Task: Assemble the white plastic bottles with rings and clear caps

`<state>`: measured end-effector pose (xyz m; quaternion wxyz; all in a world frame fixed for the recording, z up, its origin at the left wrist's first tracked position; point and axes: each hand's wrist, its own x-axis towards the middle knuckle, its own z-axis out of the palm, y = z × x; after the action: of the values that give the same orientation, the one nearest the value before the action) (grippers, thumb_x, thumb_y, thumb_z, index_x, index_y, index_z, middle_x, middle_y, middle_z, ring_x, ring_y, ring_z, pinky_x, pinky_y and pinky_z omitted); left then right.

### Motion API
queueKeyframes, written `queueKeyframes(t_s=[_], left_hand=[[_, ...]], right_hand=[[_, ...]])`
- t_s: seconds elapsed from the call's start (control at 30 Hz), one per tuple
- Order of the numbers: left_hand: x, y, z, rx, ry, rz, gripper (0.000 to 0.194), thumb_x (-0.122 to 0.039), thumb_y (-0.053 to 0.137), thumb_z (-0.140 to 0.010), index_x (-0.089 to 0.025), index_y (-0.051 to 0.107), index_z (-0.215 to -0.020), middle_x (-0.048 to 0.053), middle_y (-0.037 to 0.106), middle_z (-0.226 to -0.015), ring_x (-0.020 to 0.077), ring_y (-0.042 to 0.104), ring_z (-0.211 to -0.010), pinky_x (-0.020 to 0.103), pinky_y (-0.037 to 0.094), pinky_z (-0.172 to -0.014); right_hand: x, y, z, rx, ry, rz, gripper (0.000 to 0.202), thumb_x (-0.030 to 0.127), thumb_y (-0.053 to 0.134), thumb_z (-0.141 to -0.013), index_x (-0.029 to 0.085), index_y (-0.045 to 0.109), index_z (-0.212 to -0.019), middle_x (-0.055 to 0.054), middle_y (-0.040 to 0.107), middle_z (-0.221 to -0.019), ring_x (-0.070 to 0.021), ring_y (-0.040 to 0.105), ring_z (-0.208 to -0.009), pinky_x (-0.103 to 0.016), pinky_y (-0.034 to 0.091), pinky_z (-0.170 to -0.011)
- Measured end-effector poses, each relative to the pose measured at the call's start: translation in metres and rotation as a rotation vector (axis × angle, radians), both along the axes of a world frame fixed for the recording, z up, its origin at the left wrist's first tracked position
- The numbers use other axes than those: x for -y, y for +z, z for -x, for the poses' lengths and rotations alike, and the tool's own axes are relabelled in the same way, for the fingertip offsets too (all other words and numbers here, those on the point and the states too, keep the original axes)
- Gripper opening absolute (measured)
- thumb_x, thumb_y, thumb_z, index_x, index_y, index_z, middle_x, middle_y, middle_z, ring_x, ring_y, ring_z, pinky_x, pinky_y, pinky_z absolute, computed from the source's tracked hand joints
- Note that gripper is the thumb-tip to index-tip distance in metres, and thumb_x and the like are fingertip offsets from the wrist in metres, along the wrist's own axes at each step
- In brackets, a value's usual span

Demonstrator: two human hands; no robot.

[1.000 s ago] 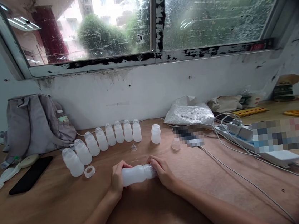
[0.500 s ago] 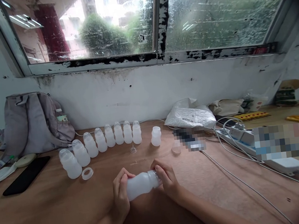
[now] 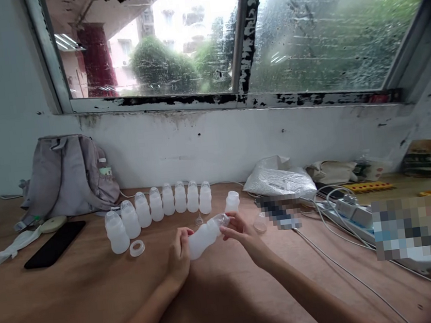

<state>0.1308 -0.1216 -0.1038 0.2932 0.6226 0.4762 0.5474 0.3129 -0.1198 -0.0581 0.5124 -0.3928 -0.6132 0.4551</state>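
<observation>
My left hand (image 3: 180, 258) is closed around the base of a frosted white baby bottle (image 3: 202, 241), which is tilted with its capped end up and to the right. The fingers of my right hand (image 3: 244, 235) are at the clear cap (image 3: 219, 221) on that end. Behind the held bottle stands a bottle without a clear cap (image 3: 232, 201), its lower part hidden. A small clear teat (image 3: 199, 220) lies on the table just behind my hands. Left of them lies a white collar ring (image 3: 137, 254); to the right is a loose clear cap (image 3: 260, 222).
Several capped bottles (image 3: 142, 211) stand in a curved row at the back left. A backpack (image 3: 71, 172), a black phone (image 3: 56, 245) and a white strip (image 3: 13, 252) are farther left. On the right are a silvery bag (image 3: 280, 179), a power strip (image 3: 328, 208) and cables.
The held bottle now tilts more steeply, its capped end raised. My right hand's fingers have shifted around the cap. The camera view has tilted up and turned slightly left.
</observation>
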Motion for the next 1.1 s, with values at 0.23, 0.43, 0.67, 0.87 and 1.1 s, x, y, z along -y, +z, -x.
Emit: queueKeyframes(t_s=[0.23, 0.43, 0.67, 0.87, 1.1], left_hand=[[-0.013, -0.011, 0.013, -0.613, 0.055, -0.242, 0.032, -0.035, 0.032, -0.085, -0.016, 0.044, -0.108, 0.01, 0.048, -0.11, 0.0211, 0.043, -0.104, 0.037, 0.036, -0.089], [-0.013, -0.022, 0.015, -0.967, 0.153, -0.147, 0.04, -0.036, 0.033, -0.084, -0.014, 0.048, -0.113, 0.014, 0.044, -0.123, 0.0277, 0.037, -0.114, 0.045, 0.033, -0.09], [-0.016, -0.019, 0.021, -1.139, 0.305, -0.01, 0.045, -0.036, 0.033, -0.083, -0.014, 0.046, -0.119, 0.017, 0.039, -0.129, 0.0332, 0.03, -0.12, 0.059, 0.022, -0.091], [-0.02, -0.017, 0.03, -1.194, 0.393, 0.091, 0.046, -0.039, 0.031, -0.083, -0.013, 0.049, -0.117, 0.019, 0.038, -0.129, 0.0365, 0.023, -0.122, 0.067, 0.018, -0.085], [-0.024, -0.01, 0.038, -1.186, 0.394, 0.163, 0.046, -0.039, 0.027, -0.084, -0.012, 0.051, -0.114, 0.019, 0.039, -0.128, 0.0374, 0.019, -0.123, 0.067, 0.021, -0.083]], right_hand=[[-0.057, 0.037, -0.026, 0.734, -0.398, -0.435, 0.031, 0.034, 0.057, -0.07, 0.019, 0.047, -0.096, -0.005, 0.058, -0.081, -0.0193, 0.054, -0.076, -0.032, 0.039, -0.069], [-0.104, 0.052, -0.03, 1.19, -0.531, -0.388, 0.03, 0.031, 0.052, -0.073, 0.019, 0.046, -0.101, -0.006, 0.061, -0.088, -0.0243, 0.05, -0.093, -0.035, 0.032, -0.075], [-0.137, 0.028, -0.026, 1.311, -0.516, -0.28, 0.028, 0.03, 0.045, -0.078, 0.017, 0.043, -0.103, -0.009, 0.059, -0.095, -0.0244, 0.049, -0.095, -0.037, 0.03, -0.077], [-0.13, 0.029, -0.028, 1.283, -0.564, -0.36, 0.04, 0.032, 0.047, -0.078, 0.016, 0.038, -0.113, -0.012, 0.054, -0.106, -0.0272, 0.045, -0.1, -0.039, 0.03, -0.079], [-0.081, -0.01, 0.017, 1.28, -0.181, -0.621, 0.022, 0.025, 0.036, -0.084, 0.018, 0.058, -0.085, -0.008, 0.056, -0.088, -0.0186, 0.049, -0.083, -0.03, 0.035, -0.075]])
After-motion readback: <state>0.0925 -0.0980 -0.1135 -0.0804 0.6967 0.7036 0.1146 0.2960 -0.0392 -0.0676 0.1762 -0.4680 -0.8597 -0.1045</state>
